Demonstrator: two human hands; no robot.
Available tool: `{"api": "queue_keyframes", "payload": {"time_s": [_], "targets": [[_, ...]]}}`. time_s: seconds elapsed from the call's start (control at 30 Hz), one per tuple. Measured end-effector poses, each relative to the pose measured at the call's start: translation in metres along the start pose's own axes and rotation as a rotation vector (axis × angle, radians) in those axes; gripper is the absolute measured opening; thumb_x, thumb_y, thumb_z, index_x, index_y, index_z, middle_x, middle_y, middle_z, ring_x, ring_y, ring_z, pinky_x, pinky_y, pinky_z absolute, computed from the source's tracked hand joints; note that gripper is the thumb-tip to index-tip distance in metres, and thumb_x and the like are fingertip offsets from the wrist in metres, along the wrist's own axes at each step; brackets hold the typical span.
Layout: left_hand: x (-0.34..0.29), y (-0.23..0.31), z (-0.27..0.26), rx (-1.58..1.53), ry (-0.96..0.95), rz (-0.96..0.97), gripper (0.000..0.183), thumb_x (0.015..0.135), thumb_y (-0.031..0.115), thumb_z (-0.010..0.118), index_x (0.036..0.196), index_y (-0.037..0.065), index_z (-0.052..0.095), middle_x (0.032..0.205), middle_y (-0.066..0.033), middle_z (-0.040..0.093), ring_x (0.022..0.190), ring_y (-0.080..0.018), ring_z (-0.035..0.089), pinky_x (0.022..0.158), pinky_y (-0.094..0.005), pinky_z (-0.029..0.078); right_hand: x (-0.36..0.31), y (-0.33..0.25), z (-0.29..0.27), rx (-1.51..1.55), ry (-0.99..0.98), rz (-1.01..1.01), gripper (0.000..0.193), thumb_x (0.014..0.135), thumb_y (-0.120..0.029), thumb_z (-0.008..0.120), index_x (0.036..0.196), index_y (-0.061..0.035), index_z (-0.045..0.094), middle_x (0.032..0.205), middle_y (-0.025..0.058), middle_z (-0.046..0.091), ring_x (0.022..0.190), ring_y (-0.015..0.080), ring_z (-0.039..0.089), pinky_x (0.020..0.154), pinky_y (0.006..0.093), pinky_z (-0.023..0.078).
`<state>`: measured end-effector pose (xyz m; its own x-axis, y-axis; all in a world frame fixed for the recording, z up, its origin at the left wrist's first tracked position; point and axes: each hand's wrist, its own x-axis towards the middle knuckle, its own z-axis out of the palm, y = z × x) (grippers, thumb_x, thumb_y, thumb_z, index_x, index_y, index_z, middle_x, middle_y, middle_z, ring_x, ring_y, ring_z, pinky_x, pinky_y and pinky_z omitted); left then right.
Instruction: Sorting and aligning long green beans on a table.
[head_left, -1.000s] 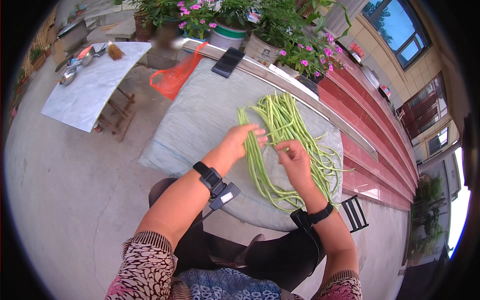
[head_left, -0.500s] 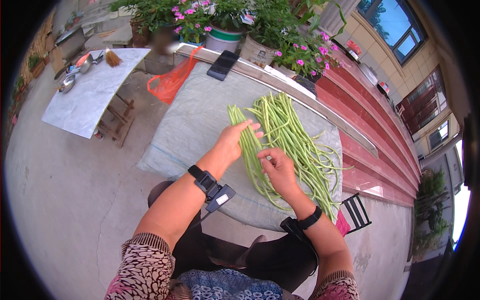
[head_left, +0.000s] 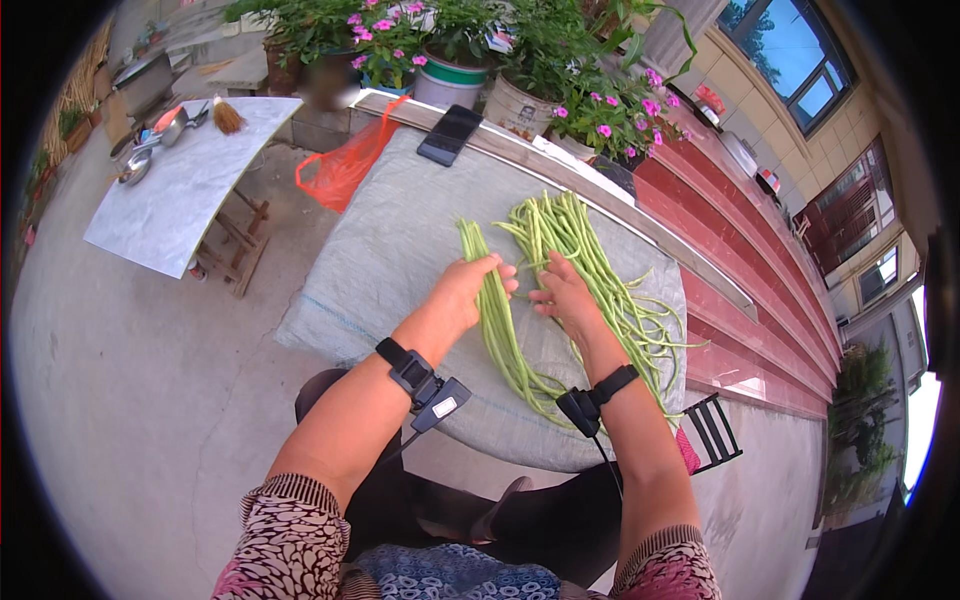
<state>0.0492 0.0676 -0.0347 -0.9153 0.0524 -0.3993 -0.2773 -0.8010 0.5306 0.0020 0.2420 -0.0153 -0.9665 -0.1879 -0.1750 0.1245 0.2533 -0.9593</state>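
Note:
My left hand (head_left: 467, 290) is wrapped round a bunch of long green beans (head_left: 503, 340), whose tips stick up past the thumb and whose lengths trail down across the cloth. A larger pile of long beans (head_left: 600, 265) lies just to the right, spread out and tangled at its near end. Between the bunch and the pile is my right hand (head_left: 568, 295), its fingers apart and pointing toward the bunch, with nothing seen in them. Both lie over a grey woven sheet (head_left: 400, 220) that covers the low table.
A black phone (head_left: 450, 135) lies at the sheet's far edge, beside an orange plastic bag (head_left: 345, 170). Potted flowers (head_left: 525, 100) line the back. Red steps (head_left: 740, 270) rise at right, near a folding stool (head_left: 712, 432). A marble-topped table (head_left: 190, 190) with pans stands left.
My right hand has moved up and its fingers have spread from a pinch beside the bunch. The left hand keeps its hold on the beans, nearly in the same place.

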Motion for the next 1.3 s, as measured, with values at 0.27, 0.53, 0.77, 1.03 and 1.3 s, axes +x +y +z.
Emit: {"api": "queue_keyframes", "payload": {"time_s": [0.27,0.53,0.77,1.03,1.3], "targets": [[-0.001,0.003,-0.002,0.031,0.002,-0.006,0.02,0.087,0.016,0.057,0.102,0.003,0.051,0.096,-0.0142,0.063,0.08,-0.0271,0.062,0.066,-0.0394,0.052,0.026,0.005,0.011,-0.33,0.096,-0.132,0.044,0.089,-0.024,0.051,0.126,-0.0008,0.046,0.094,0.0116,0.064,0.056,0.0162,0.058,0.055,0.0298,0.048],[-0.002,0.001,0.0,0.038,-0.015,-0.015,0.019,0.088,0.017,0.056,0.101,0.004,0.051,0.098,-0.0145,0.063,0.082,-0.0279,0.062,0.068,-0.0393,0.052,0.027,0.006,0.001,-0.259,0.402,-0.185,0.019,0.082,-0.015,0.06,0.092,0.0016,0.061,0.071,0.0072,0.059,0.051,0.0141,0.057,0.052,0.0273,0.048],[-0.002,0.0,0.003,-0.009,-0.031,0.0,0.024,0.091,0.02,0.051,0.107,0.003,0.048,0.107,-0.0149,0.06,0.088,-0.0283,0.061,0.072,-0.0403,0.051,-0.027,-0.016,0.018,-0.016,0.096,-0.442,0.02,0.078,0.001,0.06,0.097,-0.0028,0.056,0.082,0.0034,0.05,0.059,0.0086,0.052,0.052,0.0201,0.045],[-0.009,0.003,0.007,-0.135,-0.162,0.066,0.025,0.094,0.02,0.046,0.11,0.002,0.048,0.11,-0.0141,0.059,0.092,-0.0279,0.06,0.077,-0.0383,0.05,-0.043,0.011,0.02,-0.141,-0.048,-0.4,0.027,0.077,0.0,0.06,0.104,-0.0053,0.058,0.081,-0.0017,0.05,0.07,0.0069,0.048,0.066,0.022,0.043],[-0.01,0.004,0.001,-0.041,-0.145,0.093,0.025,0.088,0.021,0.059,0.106,0.005,0.052,0.101,-0.0096,0.06,0.087,-0.0248,0.06,0.074,-0.0362,0.05,-0.045,0.022,0.024,-0.151,-0.071,-0.387,0.024,0.078,-0.001,0.059,0.102,-0.0056,0.059,0.08,-0.0011,0.05,0.069,0.0071,0.048,0.065,0.022,0.043]]}}
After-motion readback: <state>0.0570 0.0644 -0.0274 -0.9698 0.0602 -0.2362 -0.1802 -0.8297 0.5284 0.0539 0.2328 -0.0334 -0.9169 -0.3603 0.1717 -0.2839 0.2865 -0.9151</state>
